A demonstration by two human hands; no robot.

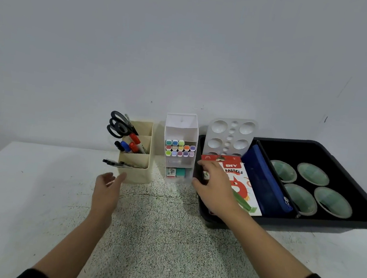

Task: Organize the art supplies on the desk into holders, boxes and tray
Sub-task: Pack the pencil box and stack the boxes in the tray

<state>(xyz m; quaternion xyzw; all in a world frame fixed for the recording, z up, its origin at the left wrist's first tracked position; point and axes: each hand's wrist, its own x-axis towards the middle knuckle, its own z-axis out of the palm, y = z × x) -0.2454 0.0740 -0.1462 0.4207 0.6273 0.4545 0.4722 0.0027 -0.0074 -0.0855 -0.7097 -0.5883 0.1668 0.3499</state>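
A black tray [318,225] sits at the right of the desk. In its left section lie a pastels box [244,186], a blue pencil case [264,181] and a leaning grey paint palette [230,137]. My right hand [215,185] grips the left edge of the pastels box, thumb on one side and fingers over the top. My left hand [107,189] hovers open just in front of a beige pen holder [136,156] that contains black scissors [119,124] and markers [129,145]. A white organizer [180,147] between holder and tray contains coloured markers.
Several green bowls [311,188] fill the tray's right section. The desk [156,238] has a speckled grey mat in the middle. A plain wall stands close behind everything. The desk's left edge lies far left.
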